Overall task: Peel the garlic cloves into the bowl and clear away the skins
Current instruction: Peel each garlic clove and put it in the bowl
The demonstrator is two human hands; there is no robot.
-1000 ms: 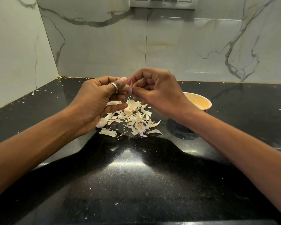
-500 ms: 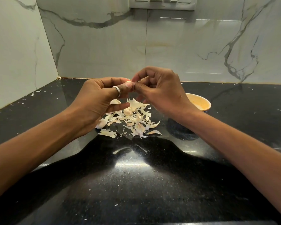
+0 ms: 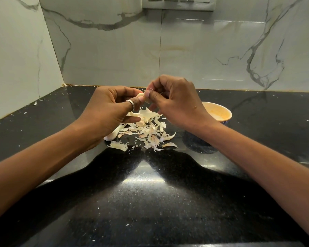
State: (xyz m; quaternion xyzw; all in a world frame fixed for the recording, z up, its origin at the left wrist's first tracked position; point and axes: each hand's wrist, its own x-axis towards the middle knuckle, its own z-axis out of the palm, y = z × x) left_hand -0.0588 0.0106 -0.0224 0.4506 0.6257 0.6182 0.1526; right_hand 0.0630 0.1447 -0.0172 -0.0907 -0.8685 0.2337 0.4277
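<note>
A pale garlic clove (image 3: 141, 95) is held in the air between both hands, above the skins. My left hand (image 3: 108, 111), a ring on its thumb, pinches the clove from the left. My right hand (image 3: 175, 100) pinches it from the right with thumb and curled fingers. Below them a heap of whitish garlic skins (image 3: 146, 132) lies on the black counter (image 3: 150, 202), with a whole clove (image 3: 110, 136) at its left edge. An orange bowl (image 3: 219, 113) stands to the right, partly hidden by my right wrist.
Marble-look wall tiles close off the back and the left side, with a switch panel (image 3: 178, 3) high on the back wall. Small skin flakes (image 3: 34, 103) dot the counter's left and far edges. The bowl's dark reflection (image 3: 198, 145) shows on the glossy surface.
Both hands have risen slightly and shifted a little right, still working on the same clove; more of the bare clove shows between the fingertips.
</note>
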